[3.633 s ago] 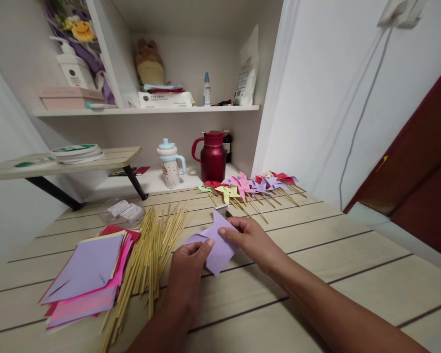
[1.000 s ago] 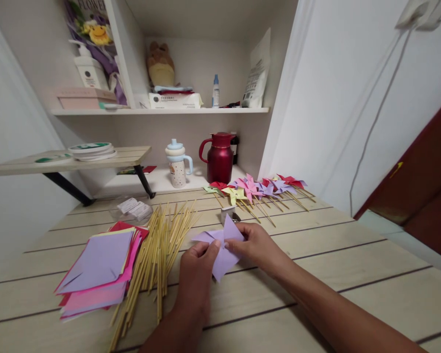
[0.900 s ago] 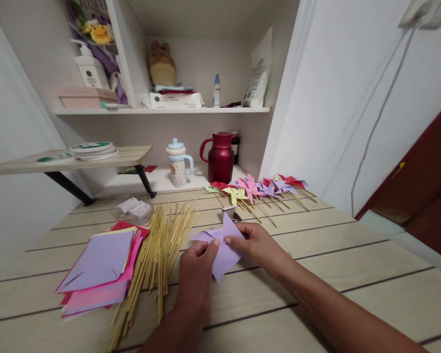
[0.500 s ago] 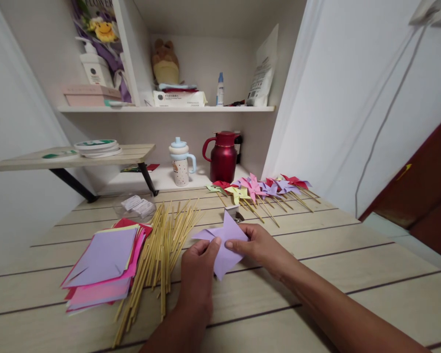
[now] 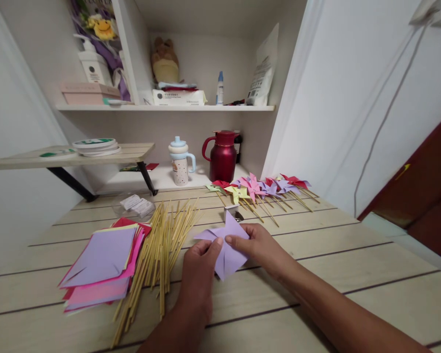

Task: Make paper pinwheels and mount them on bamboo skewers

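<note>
Paper stack (image 5: 103,262) left of sticks (image 5: 158,250)

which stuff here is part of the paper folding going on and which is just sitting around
In use:
- purple paper, pinched by left hand and right hand
- stack of coloured sheets
- bamboo sticks
- finished pinwheels

Lying about:
- red jug
- sippy cup
- plush toy
- small bottle
</note>
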Demonstrator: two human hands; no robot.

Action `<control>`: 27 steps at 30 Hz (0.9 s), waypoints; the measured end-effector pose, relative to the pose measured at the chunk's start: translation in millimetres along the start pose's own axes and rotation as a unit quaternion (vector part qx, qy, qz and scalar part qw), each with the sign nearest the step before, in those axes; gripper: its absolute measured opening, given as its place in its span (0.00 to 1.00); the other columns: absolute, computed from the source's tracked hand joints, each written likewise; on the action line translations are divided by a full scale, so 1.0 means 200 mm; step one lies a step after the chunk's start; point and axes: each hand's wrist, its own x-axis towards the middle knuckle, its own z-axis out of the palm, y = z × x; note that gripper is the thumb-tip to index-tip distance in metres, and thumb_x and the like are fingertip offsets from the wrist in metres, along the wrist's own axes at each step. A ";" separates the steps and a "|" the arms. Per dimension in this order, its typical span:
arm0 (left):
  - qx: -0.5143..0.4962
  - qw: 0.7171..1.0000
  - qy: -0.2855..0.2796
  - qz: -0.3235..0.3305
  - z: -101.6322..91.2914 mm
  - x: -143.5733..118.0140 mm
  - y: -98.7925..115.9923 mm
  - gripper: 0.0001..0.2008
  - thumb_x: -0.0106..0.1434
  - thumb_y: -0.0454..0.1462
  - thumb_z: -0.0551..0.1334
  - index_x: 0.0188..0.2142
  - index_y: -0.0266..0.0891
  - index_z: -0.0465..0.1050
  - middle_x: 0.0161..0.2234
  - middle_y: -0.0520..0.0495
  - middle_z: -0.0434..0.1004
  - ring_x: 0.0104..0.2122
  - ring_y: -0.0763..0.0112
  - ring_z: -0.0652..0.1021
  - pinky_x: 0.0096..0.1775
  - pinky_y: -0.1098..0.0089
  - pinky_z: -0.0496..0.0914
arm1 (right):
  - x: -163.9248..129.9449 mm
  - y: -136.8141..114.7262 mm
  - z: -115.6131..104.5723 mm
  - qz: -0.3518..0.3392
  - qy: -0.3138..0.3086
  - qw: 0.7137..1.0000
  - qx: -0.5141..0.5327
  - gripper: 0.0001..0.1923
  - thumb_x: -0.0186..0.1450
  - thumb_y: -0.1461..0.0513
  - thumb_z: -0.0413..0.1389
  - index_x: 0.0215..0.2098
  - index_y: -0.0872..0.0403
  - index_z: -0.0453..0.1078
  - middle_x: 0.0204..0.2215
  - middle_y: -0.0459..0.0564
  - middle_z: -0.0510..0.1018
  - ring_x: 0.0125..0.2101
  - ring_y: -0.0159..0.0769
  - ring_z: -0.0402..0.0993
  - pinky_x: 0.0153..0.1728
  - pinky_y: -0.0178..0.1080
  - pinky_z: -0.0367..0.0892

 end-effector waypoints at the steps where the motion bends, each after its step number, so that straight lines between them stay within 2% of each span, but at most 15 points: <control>1: -0.002 1.000 -0.002 -0.002 0.00 0.00 0.00 0.15 0.49 0.47 0.71 0.29 0.39 0.79 0.23 0.49 0.79 0.25 0.67 0.76 0.30 0.68 0.67 | 0.00 0.00 0.00 -0.003 0.003 1.000 -0.011 0.16 0.54 0.53 0.65 0.29 0.59 0.74 0.20 0.46 0.75 0.21 0.31 0.67 0.24 0.34 0.59; 8: -0.010 1.000 -0.014 -0.009 0.02 -0.02 0.03 0.17 0.51 0.50 0.69 0.33 0.39 0.80 0.27 0.46 0.81 0.27 0.63 0.78 0.32 0.66 0.68 | 0.01 0.01 -0.01 -0.020 0.011 0.999 -0.039 0.15 0.55 0.54 0.63 0.27 0.59 0.72 0.19 0.45 0.73 0.21 0.30 0.65 0.23 0.33 0.59; 20: 0.050 0.999 -0.009 0.000 -0.02 -0.01 0.05 0.14 0.51 0.45 0.70 0.30 0.36 0.80 0.25 0.48 0.80 0.26 0.68 0.75 0.32 0.69 0.67 | 0.00 -0.02 -0.02 -0.033 0.017 0.996 -0.076 0.12 0.56 0.56 0.62 0.26 0.57 0.71 0.18 0.42 0.69 0.20 0.29 0.61 0.22 0.32 0.55; 27: 0.064 0.998 0.002 0.006 -0.01 0.01 0.06 0.12 0.51 0.45 0.68 0.27 0.37 0.79 0.22 0.51 0.77 0.24 0.69 0.73 0.30 0.69 0.66 | -0.01 -0.02 -0.01 -0.028 0.011 0.998 -0.059 0.14 0.56 0.54 0.63 0.26 0.58 0.72 0.19 0.43 0.70 0.20 0.29 0.62 0.23 0.33 0.56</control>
